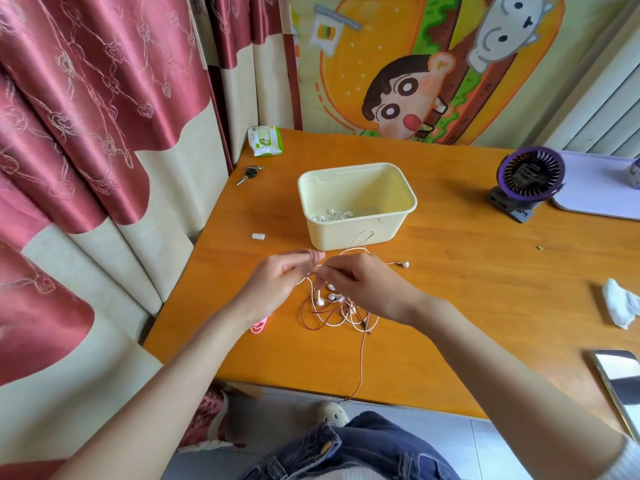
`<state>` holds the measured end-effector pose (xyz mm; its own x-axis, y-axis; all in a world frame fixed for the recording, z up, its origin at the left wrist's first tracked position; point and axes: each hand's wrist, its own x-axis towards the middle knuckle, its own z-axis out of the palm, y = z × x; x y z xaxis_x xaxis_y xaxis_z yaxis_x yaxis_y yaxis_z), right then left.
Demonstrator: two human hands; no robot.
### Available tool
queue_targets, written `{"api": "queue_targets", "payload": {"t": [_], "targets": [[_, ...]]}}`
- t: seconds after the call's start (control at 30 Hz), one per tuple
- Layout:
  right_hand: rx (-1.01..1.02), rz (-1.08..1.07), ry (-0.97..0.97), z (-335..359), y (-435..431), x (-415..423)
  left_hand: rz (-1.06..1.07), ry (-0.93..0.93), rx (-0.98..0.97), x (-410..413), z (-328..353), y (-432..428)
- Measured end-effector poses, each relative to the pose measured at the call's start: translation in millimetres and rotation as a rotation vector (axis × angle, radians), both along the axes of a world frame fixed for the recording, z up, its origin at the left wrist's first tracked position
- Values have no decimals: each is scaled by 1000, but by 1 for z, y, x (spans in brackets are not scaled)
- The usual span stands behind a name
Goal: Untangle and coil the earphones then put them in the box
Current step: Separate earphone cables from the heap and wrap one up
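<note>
Both hands are raised just above the tabletop (450, 271), near its middle, and meet over the tangled earphones (334, 308). The left hand (277, 277) has several turns of a dark red cable (313, 254) wound round its outstretched fingers, so it is holding that strand. The right hand (362, 282) has its fingers curled and pinches cable right at the left fingertips. How many strands it grips cannot be told.

Below the hands, the rest of the tangle lies on the tabletop as loose loops of white and dark red cable, with a few white earbuds among them. One white earbud (403, 264) lies apart to the right on its own thin lead. A reddish cable end (362, 358) runs from the tangle to the near edge of the tabletop and hangs over it.

Just beyond the hands stands the cream plastic box (360, 237), open on top. A small heap of white earphones (332, 214) lies at its near left corner inside.

Something pink (259, 325) shows under the left wrist. To the left of the box lies a small white piece (258, 236). Farther off are keys (249, 174) and a pack of wipes (265, 141). To the far right stand a purple fan (528, 178) and a pale tray (595, 199). On the right lies a crumpled tissue (620, 303), and nearer than it a phone (620, 382).
</note>
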<state>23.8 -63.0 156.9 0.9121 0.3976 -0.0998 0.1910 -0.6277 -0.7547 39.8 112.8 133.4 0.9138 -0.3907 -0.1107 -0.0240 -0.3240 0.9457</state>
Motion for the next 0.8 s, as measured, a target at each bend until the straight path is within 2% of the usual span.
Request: {"api": "queue_targets", "payload": {"t": [0.1,0.23,0.33,0.47,0.63,0.73,0.8], "targets": [[-3,-3,-22,4,-7,8,-68,156,-35,-3,-1,2],[124,-41,-28,13,-17,22,-115,302,-239,-7,-4,4],[256,-70,-15,17,-19,32,-179,447,-478,-10,2,1],[417,-126,20,13,-18,36,-252,566,-897,-11,12,-6],[470,-170,77,-13,-7,25,-354,653,-1290,1,15,0],[419,-142,101,-29,1,15,-249,613,-1392,10,20,11],[364,-94,110,-33,6,8,-93,560,-1370,13,24,15]]}}
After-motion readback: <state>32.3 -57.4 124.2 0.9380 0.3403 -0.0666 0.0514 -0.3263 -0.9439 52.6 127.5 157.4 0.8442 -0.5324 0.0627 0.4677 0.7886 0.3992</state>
